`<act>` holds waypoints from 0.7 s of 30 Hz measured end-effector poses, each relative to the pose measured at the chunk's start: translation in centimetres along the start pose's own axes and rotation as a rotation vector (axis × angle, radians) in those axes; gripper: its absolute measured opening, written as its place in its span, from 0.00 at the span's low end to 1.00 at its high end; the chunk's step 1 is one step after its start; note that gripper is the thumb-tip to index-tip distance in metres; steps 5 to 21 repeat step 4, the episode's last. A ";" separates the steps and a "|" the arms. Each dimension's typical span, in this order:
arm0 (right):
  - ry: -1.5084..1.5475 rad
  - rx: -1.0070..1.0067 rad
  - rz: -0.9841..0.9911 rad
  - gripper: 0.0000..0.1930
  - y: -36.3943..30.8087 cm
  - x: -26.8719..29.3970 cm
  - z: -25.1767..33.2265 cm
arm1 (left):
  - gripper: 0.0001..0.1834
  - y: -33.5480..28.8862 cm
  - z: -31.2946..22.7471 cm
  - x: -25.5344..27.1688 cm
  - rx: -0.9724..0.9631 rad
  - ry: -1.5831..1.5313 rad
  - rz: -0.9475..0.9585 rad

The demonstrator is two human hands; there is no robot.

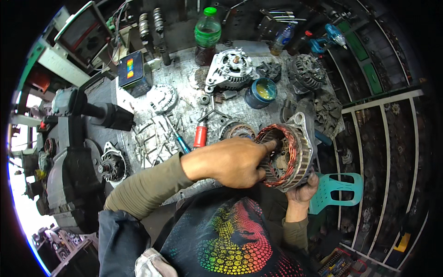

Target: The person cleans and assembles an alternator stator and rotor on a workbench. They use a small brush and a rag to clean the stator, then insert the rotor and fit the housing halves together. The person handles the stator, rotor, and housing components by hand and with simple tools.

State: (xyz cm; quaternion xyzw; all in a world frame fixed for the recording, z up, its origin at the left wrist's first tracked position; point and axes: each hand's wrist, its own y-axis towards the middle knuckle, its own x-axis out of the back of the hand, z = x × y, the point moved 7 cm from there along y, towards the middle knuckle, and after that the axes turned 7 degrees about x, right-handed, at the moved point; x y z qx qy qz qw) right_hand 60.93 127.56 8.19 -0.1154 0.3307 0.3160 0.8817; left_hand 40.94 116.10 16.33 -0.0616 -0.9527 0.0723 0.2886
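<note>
An alternator housing (304, 154), with a ring of red copper windings (294, 159) inside, is held tilted over the table's front right edge. My right hand (302, 190) grips it from below, its fingers partly hidden behind it. My left hand (237, 161) is closed at the left rim, index finger reaching into the opening and thumb against the lower edge. Its other fingers curl out of sight. Just behind the left hand lies a round part with a copper-coloured ring (237, 130). A red-handled tool (200, 135) and a blue-handled screwdriver (182, 143) lie left of it.
On the metal-topped table stand a silver alternator (230, 69), a blue tub of yellowish grease (264, 92), a green-capped bottle (207, 34) and a black box (134, 74). A bench machine (69, 171) is at left, a teal plastic stool (339, 189) at right, beside parts shelves (383, 138).
</note>
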 end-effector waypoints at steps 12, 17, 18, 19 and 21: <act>0.006 -0.041 0.146 0.36 0.5 -1.3 -1.0 | 0.42 0.4 1.5 -0.8 0.026 -0.064 0.095; 0.006 -0.041 0.146 0.36 0.5 -1.3 -1.0 | 0.42 0.4 1.5 -0.8 0.026 -0.064 0.095; 0.006 -0.041 0.146 0.36 0.5 -1.3 -1.0 | 0.42 0.4 1.5 -0.8 0.026 -0.064 0.095; 0.006 -0.041 0.146 0.36 0.5 -1.3 -1.0 | 0.42 0.4 1.5 -0.8 0.026 -0.064 0.095; 0.006 -0.041 0.146 0.36 0.5 -1.3 -1.0 | 0.42 0.4 1.5 -0.8 0.026 -0.064 0.095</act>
